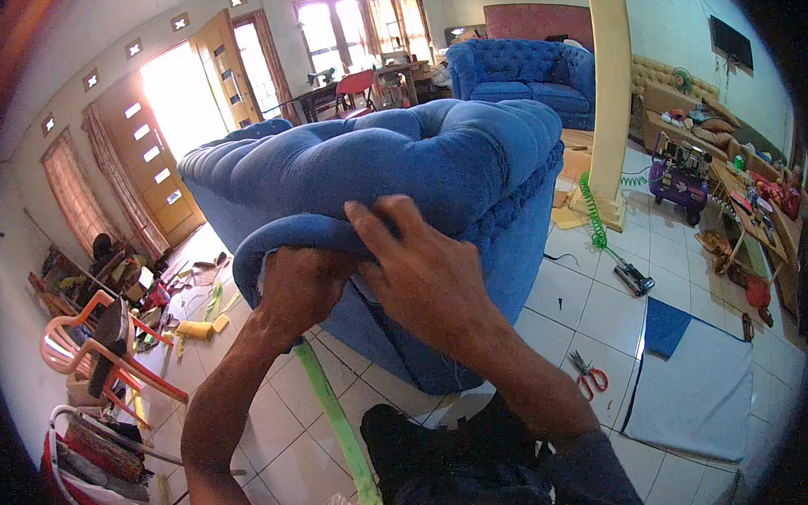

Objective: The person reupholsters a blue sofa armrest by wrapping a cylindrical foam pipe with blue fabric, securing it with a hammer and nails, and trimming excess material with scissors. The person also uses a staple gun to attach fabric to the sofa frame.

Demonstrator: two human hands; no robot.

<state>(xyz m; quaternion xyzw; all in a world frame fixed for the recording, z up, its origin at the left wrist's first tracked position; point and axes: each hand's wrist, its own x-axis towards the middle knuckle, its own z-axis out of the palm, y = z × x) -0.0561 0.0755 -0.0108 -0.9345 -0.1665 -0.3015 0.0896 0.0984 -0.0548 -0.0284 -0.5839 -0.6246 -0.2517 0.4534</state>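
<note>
- Head view, centre: a blue tufted armchair point(443, 165) stands on the white tiled floor point(598, 313), its rolled arm point(280, 235) turned toward the person.
- Left hand point(300, 289): fingers curled shut around the blue fabric under the end of the rolled arm, gripping it from below.
- Right hand point(421, 271): laid flat over the same arm just beside the left hand, fingers spread and pressing the fabric down; it clamps nothing.
- Below the hands: a green strip point(336, 419) runs from under the chair toward the lower edge.
- Right of the chair: red-handled scissors point(588, 373) lie on the tiles, near a grey panel with a blue fabric piece point(697, 387).
- Further right: a green coiled hose point(592, 210) leads to a tool on the floor, with a purple compressor point(678, 182) behind it.
- Background: a second blue sofa point(526, 74).
- Left edge: pink plastic chairs point(98, 349) among scattered clutter.
</note>
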